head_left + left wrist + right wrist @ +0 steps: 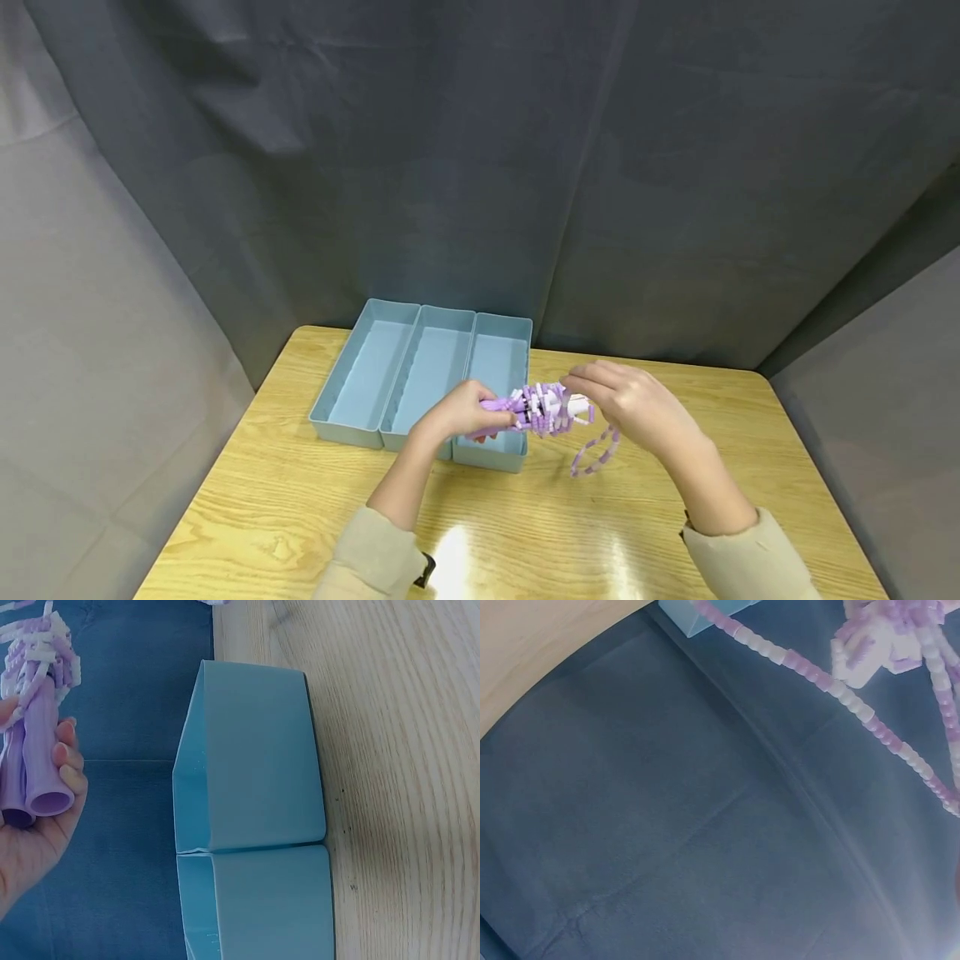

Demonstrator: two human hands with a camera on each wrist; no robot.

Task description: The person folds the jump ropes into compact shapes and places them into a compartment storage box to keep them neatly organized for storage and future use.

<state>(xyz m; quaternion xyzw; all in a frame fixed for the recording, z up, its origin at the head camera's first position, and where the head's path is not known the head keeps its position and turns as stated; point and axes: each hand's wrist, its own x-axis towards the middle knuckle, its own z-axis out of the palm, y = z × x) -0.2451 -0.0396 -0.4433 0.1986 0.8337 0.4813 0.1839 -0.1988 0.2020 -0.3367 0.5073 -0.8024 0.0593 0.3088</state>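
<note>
My left hand [463, 410] grips the two purple handles [46, 754] of a beaded jump rope [546, 410], fingers curled round them side by side. White and purple beaded rope is bundled and wound about the handles' upper ends. To the right, my right hand [641, 407] pinches a stretch of the rope beside the bundle, its fingertips partly hidden. From there a loose loop [596, 460] hangs above the table. In the right wrist view, taut beaded strands [817, 677] run to the right edge, where only a sliver of the hand shows.
Three light blue bins [437, 340] stand side by side on the wooden table [285, 517], left of centre, with the rightmost partly beneath my left hand. A dark grey curtain [480, 167] hangs behind the table, and paler cloth [97, 333] covers the sides.
</note>
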